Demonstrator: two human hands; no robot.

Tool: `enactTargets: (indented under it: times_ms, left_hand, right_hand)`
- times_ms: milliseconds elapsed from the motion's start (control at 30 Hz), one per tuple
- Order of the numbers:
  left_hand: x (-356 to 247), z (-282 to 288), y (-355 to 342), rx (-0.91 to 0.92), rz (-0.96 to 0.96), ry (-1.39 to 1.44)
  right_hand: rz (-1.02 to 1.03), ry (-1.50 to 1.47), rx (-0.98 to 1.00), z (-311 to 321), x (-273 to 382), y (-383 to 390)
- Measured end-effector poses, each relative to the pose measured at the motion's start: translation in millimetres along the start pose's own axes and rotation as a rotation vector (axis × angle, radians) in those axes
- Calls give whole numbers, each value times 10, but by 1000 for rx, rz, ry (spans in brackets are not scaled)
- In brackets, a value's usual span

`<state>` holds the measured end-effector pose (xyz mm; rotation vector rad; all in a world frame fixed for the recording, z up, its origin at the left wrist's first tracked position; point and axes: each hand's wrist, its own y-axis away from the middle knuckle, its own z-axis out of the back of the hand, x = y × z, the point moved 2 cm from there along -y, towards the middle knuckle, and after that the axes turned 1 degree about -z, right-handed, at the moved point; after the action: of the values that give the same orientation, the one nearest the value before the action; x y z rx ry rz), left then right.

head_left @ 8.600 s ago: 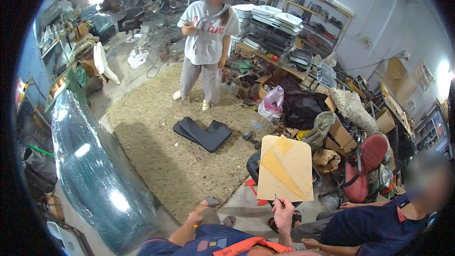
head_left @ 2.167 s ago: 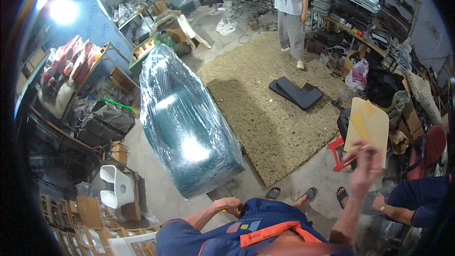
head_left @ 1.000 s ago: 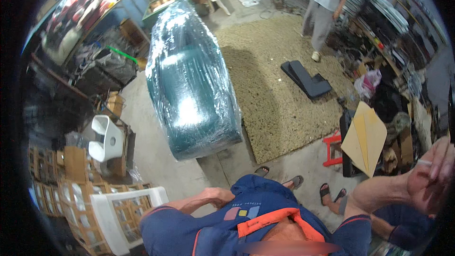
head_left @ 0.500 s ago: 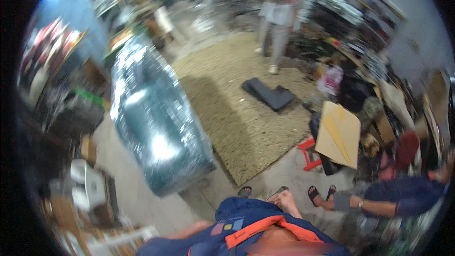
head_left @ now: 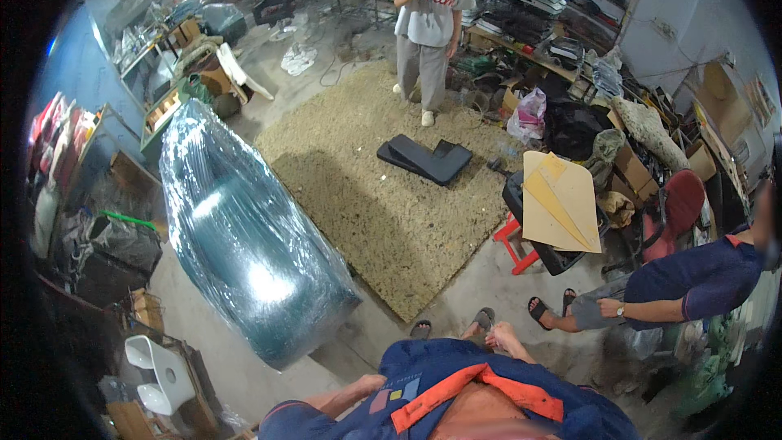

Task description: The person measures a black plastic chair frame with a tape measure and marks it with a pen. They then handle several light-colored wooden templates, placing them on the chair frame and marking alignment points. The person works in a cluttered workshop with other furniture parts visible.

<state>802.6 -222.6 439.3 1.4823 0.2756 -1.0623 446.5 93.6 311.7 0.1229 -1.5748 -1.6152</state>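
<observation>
My left hand (head_left: 371,384) is at my waist against my navy shirt, its fingers mostly hidden. My right hand (head_left: 500,336) is low in front of me, fingers drawn together on something too small to make out. Beyond it a tan board (head_left: 554,204) with a yellow triangular piece rests on a black seat or bag, beside a red frame (head_left: 511,248). To my left lies a teal upholstered piece (head_left: 236,253) wrapped in clear film. Two dark flat pads (head_left: 419,161) lie on a speckled mat (head_left: 350,244).
A person in a white top (head_left: 428,16) stands on the mat's far side, hand near face. A co-worker in navy (head_left: 700,277) is at my right. Clutter (head_left: 619,138) lines the right wall; a white plastic piece (head_left: 159,371) and shelving flank my left.
My right hand has come down from the right, where it was raised near my face, to low in front of me. My head view has shifted.
</observation>
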Motion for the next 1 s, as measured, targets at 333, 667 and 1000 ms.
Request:
enactTargets:
  times_ms: [333,667,1000]
  left_hand:
    - [-201,-211,48,-25,-260,-66]
    - [-183,-455,-92,103,-141,-38]
    - [-298,-198,0,28,-101,-41]
  right_hand:
    - [88,174,129,-90,-31,-88]
    - [9,100,83,-122,235,-140]
    - [26,80,141,-51,69,-466]
